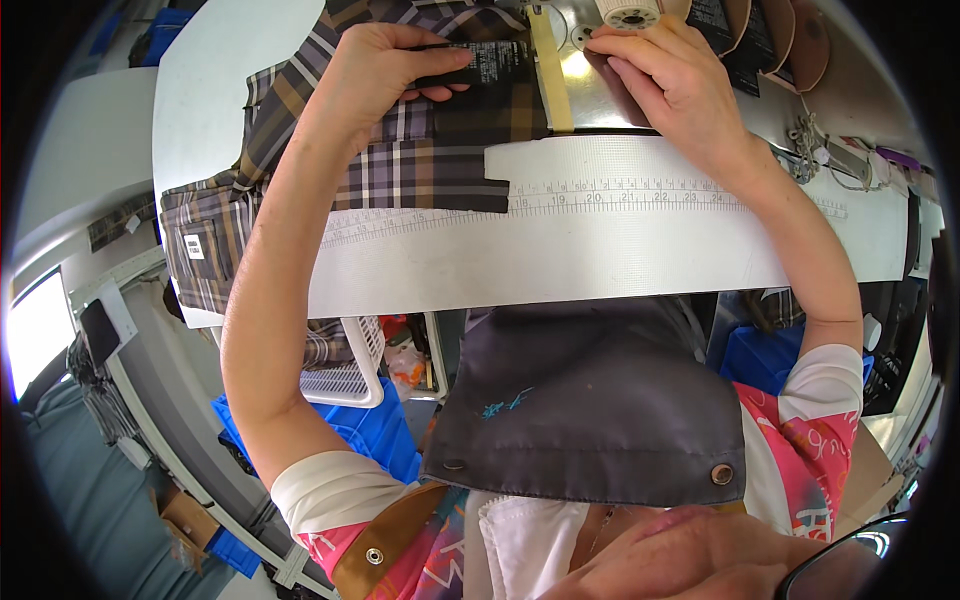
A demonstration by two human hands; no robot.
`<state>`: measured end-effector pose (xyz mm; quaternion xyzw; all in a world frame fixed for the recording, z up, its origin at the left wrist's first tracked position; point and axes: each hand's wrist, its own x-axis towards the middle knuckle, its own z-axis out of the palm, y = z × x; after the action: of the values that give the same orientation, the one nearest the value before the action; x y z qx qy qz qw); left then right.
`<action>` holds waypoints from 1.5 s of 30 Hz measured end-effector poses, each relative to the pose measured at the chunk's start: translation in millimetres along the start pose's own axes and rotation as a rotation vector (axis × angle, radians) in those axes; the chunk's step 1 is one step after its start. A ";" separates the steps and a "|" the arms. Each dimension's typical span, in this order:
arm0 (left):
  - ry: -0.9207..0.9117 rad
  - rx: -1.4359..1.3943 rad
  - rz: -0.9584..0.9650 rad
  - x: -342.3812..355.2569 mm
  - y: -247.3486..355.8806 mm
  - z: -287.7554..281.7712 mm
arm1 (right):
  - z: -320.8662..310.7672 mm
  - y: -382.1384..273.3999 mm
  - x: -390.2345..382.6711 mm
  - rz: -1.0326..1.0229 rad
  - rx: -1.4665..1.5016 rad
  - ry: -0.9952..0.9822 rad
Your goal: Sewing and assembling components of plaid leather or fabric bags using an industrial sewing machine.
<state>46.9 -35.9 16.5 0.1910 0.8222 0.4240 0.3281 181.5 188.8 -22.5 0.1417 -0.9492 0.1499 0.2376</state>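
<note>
Head view, items listed by their place from the fingers. Left hand (375, 75): thumb laid over a black label (495, 62), fingers beneath it, clamped on the label's left end. Black label: oblong, pale print on its face, reaching rightward from the left fingertips over the cloth. Plaid cloth (420, 170): brown, black, grey and white check, under and around the left fingers, its lower edge toward the wearer, its bulk running off to their left. White tag (193, 247): on the plaid cloth, well to the left of and nearer the wearer than the left fingers. Yellow strip (553, 75): upright in the view, between the two hands' fingers, beside the cloth's right edge. Right hand (690, 90): thumb and index tips near each other above a shiny metal plate (610, 100); whether anything is pinched there, cannot tell. Machine dial (632, 17): white rim, just beyond the right fingers. White table (560, 260): below both sets of fingers, toward the wearer, bearing a ruler scale (620, 197). Dark apron (600, 400): nearer the wearer than all fingers.
</note>
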 end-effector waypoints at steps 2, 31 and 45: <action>-0.004 -0.022 0.016 -0.4 -1.4 0.8 | 0.3 -0.6 0.0 0.000 0.004 -0.006; 0.070 -0.054 0.075 -1.5 -2.2 8.7 | 4.5 -3.8 1.7 -0.055 -0.071 0.013; 0.079 -0.041 0.089 -1.5 -3.2 10.0 | 18.0 -12.1 2.9 -0.190 -0.024 -0.038</action>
<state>54.8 -32.8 10.2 0.2035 0.8164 0.4622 0.2802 175.8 170.9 -33.7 0.2311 -0.9375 0.1128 0.2346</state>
